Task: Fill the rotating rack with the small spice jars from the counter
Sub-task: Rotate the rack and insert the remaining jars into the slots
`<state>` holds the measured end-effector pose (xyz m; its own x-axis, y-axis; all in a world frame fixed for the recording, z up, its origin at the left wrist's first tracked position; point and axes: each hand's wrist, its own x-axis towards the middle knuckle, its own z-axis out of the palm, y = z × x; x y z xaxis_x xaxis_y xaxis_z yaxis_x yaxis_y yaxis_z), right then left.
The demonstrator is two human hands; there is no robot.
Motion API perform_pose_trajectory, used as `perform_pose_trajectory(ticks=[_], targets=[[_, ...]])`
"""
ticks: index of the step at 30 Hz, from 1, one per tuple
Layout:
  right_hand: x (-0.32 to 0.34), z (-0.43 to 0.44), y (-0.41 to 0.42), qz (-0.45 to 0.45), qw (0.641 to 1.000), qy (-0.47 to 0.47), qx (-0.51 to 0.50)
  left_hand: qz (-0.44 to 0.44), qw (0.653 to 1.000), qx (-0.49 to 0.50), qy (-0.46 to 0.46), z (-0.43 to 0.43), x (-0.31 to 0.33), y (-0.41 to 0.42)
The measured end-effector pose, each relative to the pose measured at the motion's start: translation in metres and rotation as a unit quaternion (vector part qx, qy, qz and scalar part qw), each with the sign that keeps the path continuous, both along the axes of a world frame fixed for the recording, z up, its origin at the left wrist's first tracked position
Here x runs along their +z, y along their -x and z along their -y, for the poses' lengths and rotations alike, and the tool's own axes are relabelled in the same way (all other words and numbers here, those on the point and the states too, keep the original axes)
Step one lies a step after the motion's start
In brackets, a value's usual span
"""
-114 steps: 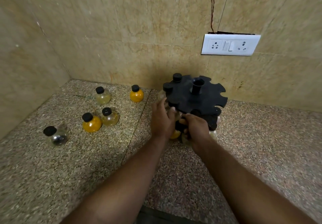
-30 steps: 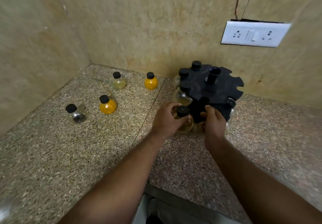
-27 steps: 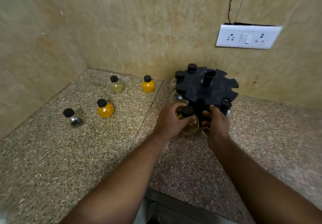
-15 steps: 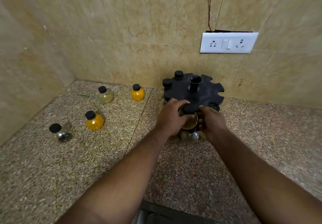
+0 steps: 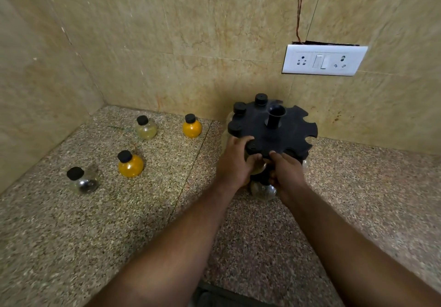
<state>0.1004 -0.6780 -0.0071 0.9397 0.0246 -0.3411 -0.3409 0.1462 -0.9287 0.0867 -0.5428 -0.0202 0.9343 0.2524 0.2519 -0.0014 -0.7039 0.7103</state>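
Observation:
The black rotating rack [image 5: 286,131] stands against the back wall, with black jar caps in the slots on its left side. My left hand [image 5: 235,163] is closed around a small amber spice jar [image 5: 259,168], pressing it into a front slot of the top disc. Just right of that jar, my right hand [image 5: 286,174] grips the rack's front below the disc. A clear jar [image 5: 262,191] hangs in the lower tier under my hands. Several loose jars stand on the counter to the left: two orange ones [image 5: 130,164] [image 5: 192,127], a pale yellow one [image 5: 146,128] and a clear one [image 5: 83,181].
The speckled granite counter [image 5: 358,199] sits in a corner between beige tiled walls. A white socket plate [image 5: 323,60] hangs on the back wall above the rack, with a thin wire running up from it. The counter's front edge runs along the bottom.
One pale jar has left the counter in my left hand. Over the last second that hand moved it from in front of the rack into the front slot, and my right hand closed in beside it.

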Motion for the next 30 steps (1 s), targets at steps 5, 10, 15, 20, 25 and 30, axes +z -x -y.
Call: perform_pose_trajectory(ticks=[5,10,15,20,25,30], targets=[[0.006,-0.032,0.008,-0.030,0.998,0.007,0.054,0.014,0.992,0.069,0.105,-0.033,0.001,-0.008],[0.003,-0.061,0.011,-0.048,0.991,0.031,0.117,0.001,0.982,0.086,0.167,-0.066,-0.003,-0.009],[-0.022,-0.093,0.009,-0.032,0.979,0.110,0.169,-0.040,0.978,0.096,0.182,-0.100,-0.030,-0.004],[-0.043,-0.139,-0.009,0.003,0.951,0.204,0.230,-0.077,0.971,0.132,0.183,-0.144,-0.050,-0.016],[-0.068,-0.187,-0.037,0.046,0.917,0.294,0.267,-0.097,0.973,0.140,0.157,-0.190,-0.070,-0.034],[-0.086,-0.220,-0.055,0.087,0.856,0.416,0.294,-0.154,0.967,0.131,0.155,-0.224,-0.086,-0.057]])
